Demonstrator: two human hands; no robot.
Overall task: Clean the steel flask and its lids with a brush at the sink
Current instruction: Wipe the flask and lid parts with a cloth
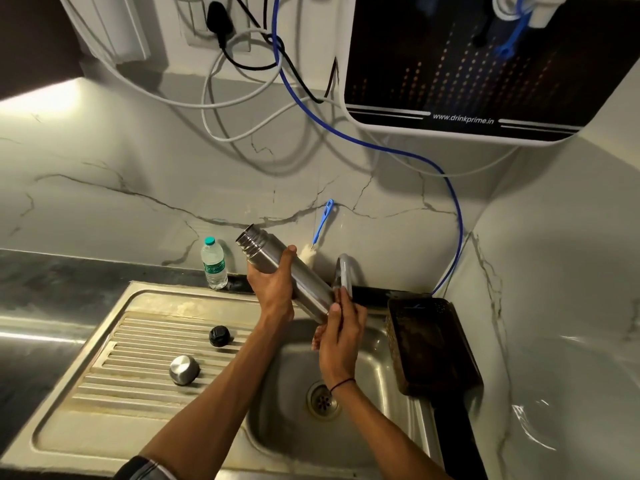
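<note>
Your left hand (273,289) grips the steel flask (287,271), fingers curled round its middle; it is tilted above the sink (363,375), mouth up-left. Your right hand (341,341) holds its base end, fingers wrapped. Both lids (221,336) (183,369) rest on the drainboard (131,358); the brush (317,237) leans behind the flask.

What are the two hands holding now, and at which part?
Both hold the steel flask: the left hand grips its middle, the right hand its bottom end.
</note>
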